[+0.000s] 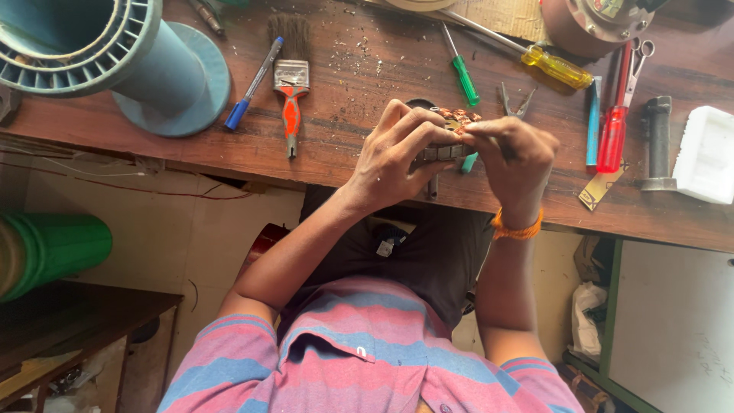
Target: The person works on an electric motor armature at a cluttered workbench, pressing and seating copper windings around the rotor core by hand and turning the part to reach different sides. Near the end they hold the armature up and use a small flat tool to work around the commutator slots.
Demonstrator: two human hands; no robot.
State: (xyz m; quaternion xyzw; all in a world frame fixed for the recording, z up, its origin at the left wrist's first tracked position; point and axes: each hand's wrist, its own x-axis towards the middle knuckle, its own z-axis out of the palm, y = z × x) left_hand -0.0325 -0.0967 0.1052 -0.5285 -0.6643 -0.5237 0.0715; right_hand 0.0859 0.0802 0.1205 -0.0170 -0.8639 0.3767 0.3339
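In the head view, both hands meet at the picture's centre over the near edge of the wooden worktop (359, 73). The left hand (394, 149) curls its fingers around a small motor armature (451, 134) with copper windings on top, and the right hand (516, 153) pinches at the windings from the 3 o'clock side, an orange thread band (516, 227) on its wrist.

At 10 o'clock a large blue-grey spool (115, 57) lies on its side, its hollow core open to the camera; what is inside cannot be made out. At 11 o'clock lie a blue pen (252, 84) and a paintbrush (290, 76) with an orange-and-grey handle. At 12 o'clock rests a green screwdriver (462, 69), at 1 o'clock a yellow-handled screwdriver (554, 67). At 2 o'clock sit a red-handled screwdriver (614, 126) and scissors (638, 65), then a dark metal cylinder (657, 141). A white foam tray (707, 153) sits at 3 o'clock. A green drum (50, 248) stands below the worktop at 9 o'clock.
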